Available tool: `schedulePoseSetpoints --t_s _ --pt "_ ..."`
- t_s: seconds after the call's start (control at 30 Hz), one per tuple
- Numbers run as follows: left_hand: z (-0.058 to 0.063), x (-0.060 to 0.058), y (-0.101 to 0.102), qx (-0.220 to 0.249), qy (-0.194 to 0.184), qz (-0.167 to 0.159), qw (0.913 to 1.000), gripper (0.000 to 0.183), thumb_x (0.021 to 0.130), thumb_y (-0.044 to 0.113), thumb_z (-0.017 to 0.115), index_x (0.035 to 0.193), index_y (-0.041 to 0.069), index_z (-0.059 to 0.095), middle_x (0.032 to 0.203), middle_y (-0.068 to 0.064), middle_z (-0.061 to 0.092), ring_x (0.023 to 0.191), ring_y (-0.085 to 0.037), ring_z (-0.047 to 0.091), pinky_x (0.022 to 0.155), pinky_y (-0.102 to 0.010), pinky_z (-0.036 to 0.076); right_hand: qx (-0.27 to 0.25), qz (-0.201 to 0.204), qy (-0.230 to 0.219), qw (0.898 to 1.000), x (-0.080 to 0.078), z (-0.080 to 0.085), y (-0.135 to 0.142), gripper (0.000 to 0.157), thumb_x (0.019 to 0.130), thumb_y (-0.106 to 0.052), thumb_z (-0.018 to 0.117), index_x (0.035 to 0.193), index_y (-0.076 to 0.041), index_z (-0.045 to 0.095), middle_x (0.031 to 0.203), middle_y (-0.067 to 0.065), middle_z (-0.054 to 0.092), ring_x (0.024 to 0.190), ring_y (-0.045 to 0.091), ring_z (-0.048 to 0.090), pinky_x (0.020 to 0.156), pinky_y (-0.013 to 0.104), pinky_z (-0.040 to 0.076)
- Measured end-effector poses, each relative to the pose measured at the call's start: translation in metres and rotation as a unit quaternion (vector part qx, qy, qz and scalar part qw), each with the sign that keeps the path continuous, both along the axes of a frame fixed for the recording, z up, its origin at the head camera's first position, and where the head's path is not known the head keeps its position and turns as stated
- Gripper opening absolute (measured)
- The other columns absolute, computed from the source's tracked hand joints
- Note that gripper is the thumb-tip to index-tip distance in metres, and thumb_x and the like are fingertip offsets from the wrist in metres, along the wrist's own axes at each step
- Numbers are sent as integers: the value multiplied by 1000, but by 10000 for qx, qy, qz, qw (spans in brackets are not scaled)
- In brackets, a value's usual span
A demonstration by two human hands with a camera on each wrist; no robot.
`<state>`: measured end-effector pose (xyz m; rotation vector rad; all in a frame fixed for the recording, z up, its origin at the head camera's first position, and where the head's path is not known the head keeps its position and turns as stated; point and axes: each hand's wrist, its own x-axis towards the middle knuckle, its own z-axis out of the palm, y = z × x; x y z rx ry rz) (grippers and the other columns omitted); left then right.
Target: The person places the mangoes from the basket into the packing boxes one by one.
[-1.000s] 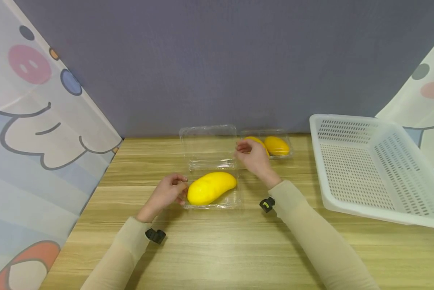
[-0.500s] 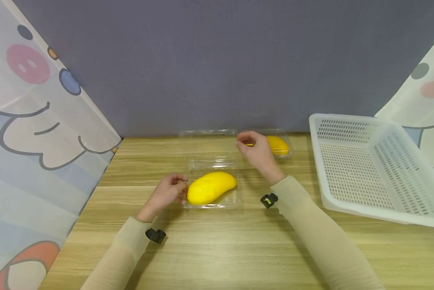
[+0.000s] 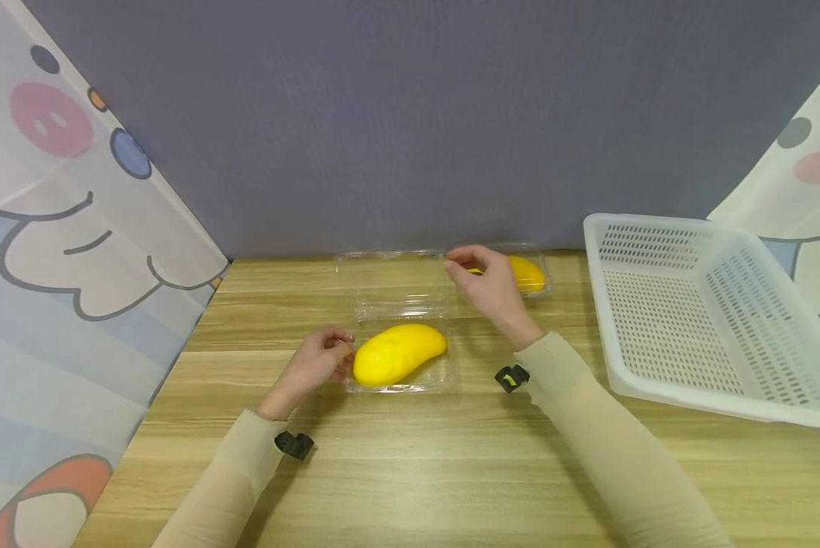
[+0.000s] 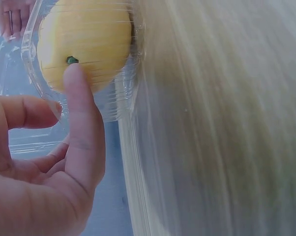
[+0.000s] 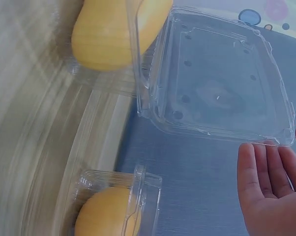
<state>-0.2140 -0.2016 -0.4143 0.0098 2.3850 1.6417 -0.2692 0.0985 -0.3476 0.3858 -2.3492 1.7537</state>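
Note:
A large yellow mango (image 3: 399,354) lies in the base of a clear plastic clamshell box (image 3: 443,377). Its hinged lid (image 3: 394,278) stands open on the far side. My left hand (image 3: 317,358) is at the box's left end; in the left wrist view the thumb is at the rim and the index finger (image 4: 81,123) lies along the outer wall, by the mango's green stem spot. At the lid's far right corner, my right hand (image 3: 494,285) pinches the edge, its fingers (image 5: 249,169) on one side and the thumb opposite.
Behind my right hand sits another clear box (image 3: 548,285) with two orange-yellow mangoes (image 3: 528,274), one mostly hidden by the hand. A white perforated basket (image 3: 605,327) stands on the right of the wooden table (image 3: 396,472). A grey panel (image 3: 410,122) rises along the back.
My right hand has moved slightly back and right to the lid's corner, covering more of the rear mangoes. The lid's far edge now sits lower in view. The left hand has stayed put.

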Motion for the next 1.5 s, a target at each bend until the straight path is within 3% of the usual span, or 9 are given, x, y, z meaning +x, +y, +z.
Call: schedulePoseSetpoints --t_s 0.27,0.33,0.5,0.73,1.07,1.37,1.5 --pt "0 -1 -2 -6 28 -68 10000 33 100 11 54 126 -11 54 93 -14 63 74 -21 63 66 -36 61 -80 12 -188 9998 6 5 2 30 101 -27 66 113 -1 72 103 14 70 87 22 61 69 26 50" --pt "-1 -1 -2 -3 37 -87 10000 33 100 11 53 125 -11 54 93 -14 63 74 -21 63 66 -36 61 -180 31 -237 9996 7 6 2 31 101 -28 66 111 0 73 101 17 70 87 28 62 68 27 51" --pt "1 -1 -2 21 -1 -75 10000 32 101 12 53 125 -9 55 96 -15 63 78 -21 63 68 -36 62 -272 84 -357 9990 10 10 3 36 102 -31 65 106 4 73 100 21 69 93 40 64 75 29 56" --pt "1 -2 -3 111 -86 -39 9999 32 102 13 53 125 -8 55 98 -15 63 79 -22 64 69 -36 62 -104 146 -651 9977 13 15 4 40 100 -38 66 100 1 73 100 20 69 88 31 66 84 41 59" --pt "-2 -2 -4 153 -117 -66 9998 33 102 12 52 127 -10 54 98 -15 63 79 -22 64 69 -37 62 86 258 -1211 9923 17 16 6 39 96 -40 70 94 -1 70 92 14 69 96 43 66 82 36 59" --pt "-2 -1 -5 230 -174 -40 9996 32 102 12 53 126 -10 54 99 -18 64 79 -24 66 70 -37 62 -63 700 -1752 9820 22 17 11 42 97 -34 71 112 5 65 103 14 66 95 32 67 95 46 56" --pt "-2 -1 -6 214 -208 -17 9996 32 103 13 51 126 -9 54 100 -19 64 80 -25 66 71 -37 62 -85 956 -1906 9770 25 16 15 45 98 -33 69 118 6 61 112 23 63 101 40 65 96 49 55"
